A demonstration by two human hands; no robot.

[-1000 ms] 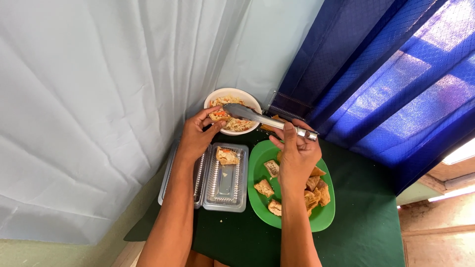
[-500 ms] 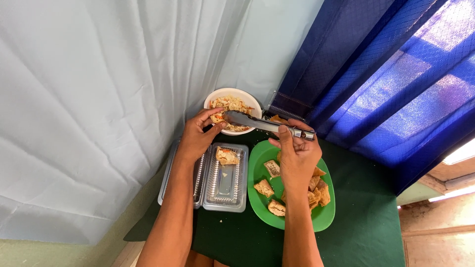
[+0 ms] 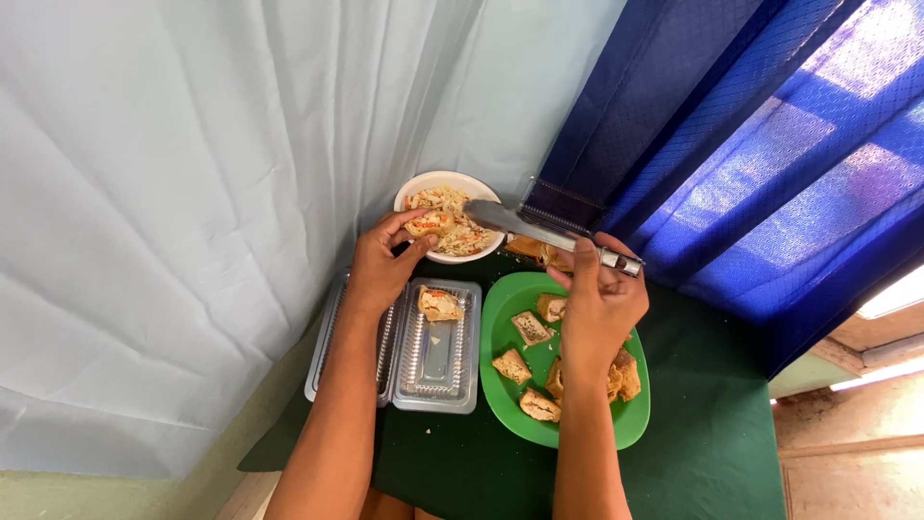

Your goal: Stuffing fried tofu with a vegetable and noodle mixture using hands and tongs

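Holding a filled pastry piece in the left hand, fingers pinched closed around it, at the left rim of the white bowl near frame centre-top. Right hand grips metal tongs, fingers wrapped shut on the handle end; tong tips sit closed over the shredded salad in the bowl. Below the bowl: clear plastic clamshell box, lid open to the left, one filled piece in its upper end. Right of it, green plate with several fried pieces, partly hidden by the right forearm. All on dark green tablecloth. White curtain left, blue curtain upper right.
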